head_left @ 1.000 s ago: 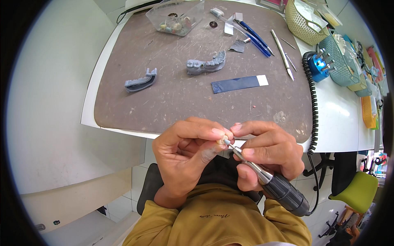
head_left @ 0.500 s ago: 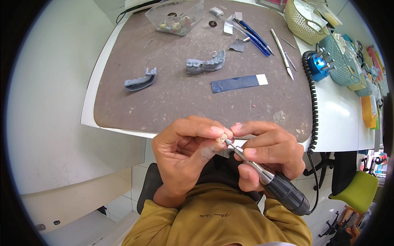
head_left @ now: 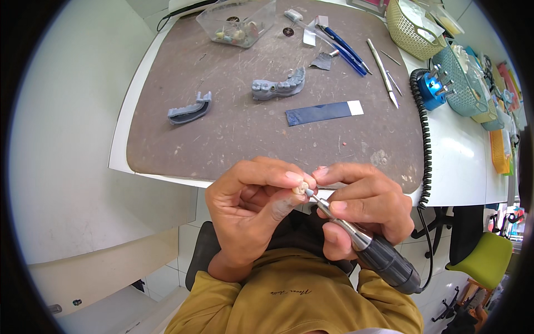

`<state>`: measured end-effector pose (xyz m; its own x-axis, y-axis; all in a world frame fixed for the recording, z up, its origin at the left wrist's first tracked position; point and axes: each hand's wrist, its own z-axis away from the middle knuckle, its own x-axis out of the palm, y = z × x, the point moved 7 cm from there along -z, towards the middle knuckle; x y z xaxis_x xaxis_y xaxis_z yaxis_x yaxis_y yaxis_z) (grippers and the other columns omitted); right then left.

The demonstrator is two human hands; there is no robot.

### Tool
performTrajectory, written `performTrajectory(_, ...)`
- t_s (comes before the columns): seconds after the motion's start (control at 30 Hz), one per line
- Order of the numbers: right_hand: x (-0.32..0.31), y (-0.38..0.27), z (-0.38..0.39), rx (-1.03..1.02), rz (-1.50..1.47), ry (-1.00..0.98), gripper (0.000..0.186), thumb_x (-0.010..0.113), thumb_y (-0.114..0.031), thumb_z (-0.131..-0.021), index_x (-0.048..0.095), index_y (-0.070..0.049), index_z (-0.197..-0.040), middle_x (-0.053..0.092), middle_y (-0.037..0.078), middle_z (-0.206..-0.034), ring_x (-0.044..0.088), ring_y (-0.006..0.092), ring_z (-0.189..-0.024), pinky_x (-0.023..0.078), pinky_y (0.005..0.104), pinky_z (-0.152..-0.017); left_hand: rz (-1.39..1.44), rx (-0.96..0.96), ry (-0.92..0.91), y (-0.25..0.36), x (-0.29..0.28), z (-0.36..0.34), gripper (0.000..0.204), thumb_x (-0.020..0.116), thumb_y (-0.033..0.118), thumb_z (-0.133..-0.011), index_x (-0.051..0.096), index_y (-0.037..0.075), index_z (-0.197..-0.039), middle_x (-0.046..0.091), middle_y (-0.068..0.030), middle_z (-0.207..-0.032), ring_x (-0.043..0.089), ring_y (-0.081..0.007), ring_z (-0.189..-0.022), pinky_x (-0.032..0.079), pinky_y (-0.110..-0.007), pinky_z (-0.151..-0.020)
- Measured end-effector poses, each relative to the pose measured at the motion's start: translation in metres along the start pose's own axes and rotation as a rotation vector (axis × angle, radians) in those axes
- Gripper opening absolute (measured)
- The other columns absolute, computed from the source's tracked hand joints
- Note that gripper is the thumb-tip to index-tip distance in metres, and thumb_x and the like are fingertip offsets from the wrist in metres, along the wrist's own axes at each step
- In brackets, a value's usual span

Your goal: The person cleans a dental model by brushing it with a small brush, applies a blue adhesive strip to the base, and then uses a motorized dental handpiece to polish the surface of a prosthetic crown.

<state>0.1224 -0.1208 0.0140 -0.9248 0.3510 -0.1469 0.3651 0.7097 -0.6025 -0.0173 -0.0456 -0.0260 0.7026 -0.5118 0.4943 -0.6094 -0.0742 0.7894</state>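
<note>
Pinching a small, cream, tooth-shaped piece (head_left: 301, 189) between thumb and fingertips, the left hand (head_left: 242, 203) is half-curled by the near edge of a scratched brown work mat (head_left: 222, 147). The right hand (head_left: 375, 200) grips a silver-and-black rotary handpiece (head_left: 378, 257) with bent fingers, its pale blue-grey tip (head_left: 310, 192) right at the piece. Farther off, a grey dental arch model (head_left: 278, 89) lies beyond a flat dark-blue strip (head_left: 318, 114) with a white end; a smaller grey model section (head_left: 192, 113) sits left.
</note>
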Motion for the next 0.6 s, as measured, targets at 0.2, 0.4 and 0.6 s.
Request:
performTrajectory(0.2, -0.0001, 0.0009, 0.0011, -0.021, 0.004, -0.029, 0.028, 0.080, -0.016, -0.089, 0.063, 0.002, -0.102, 0.070, 0.013, -0.077, 0.074, 0.0363, -0.089, 0.064, 0.0470, -0.082, 0.010, 0.004, -0.003, 0.0001, 0.0001, -0.0001, 0.018, 0.071, -0.014, -0.089, 0.066, -0.003, -0.103, 0.072, -0.0198, -0.101, 0.073, -0.0211, -0.094, 0.062, -0.033, -0.084)
performTrajectory(0.4, 0.0003, 0.0003, -0.0008, 0.003, -0.013, 0.015, 0.028, 0.087, -0.010, -0.079, 0.068, 0.000, -0.096, 0.072, 0.012, -0.078, 0.076, 0.0354, -0.089, 0.063, 0.0407, -0.076, 0.005, 0.010, -0.012, 0.0004, 0.0007, -0.0003, 0.018, 0.071, -0.014, -0.089, 0.066, -0.003, -0.103, 0.072, -0.0197, -0.101, 0.073, -0.0209, -0.094, 0.062, -0.032, -0.084)
performTrajectory(0.6, -0.0002, 0.0003, -0.0012, 0.029, -0.017, 0.055, 0.028, 0.090, -0.008, -0.075, 0.070, -0.001, -0.093, 0.073, 0.011, -0.079, 0.077, 0.0348, -0.089, 0.063, 0.0372, -0.073, 0.003, 0.002, -0.004, 0.0006, 0.0012, -0.0007, 0.019, 0.071, -0.014, -0.089, 0.066, -0.003, -0.104, 0.072, -0.0197, -0.102, 0.073, -0.0208, -0.094, 0.062, -0.032, -0.084)
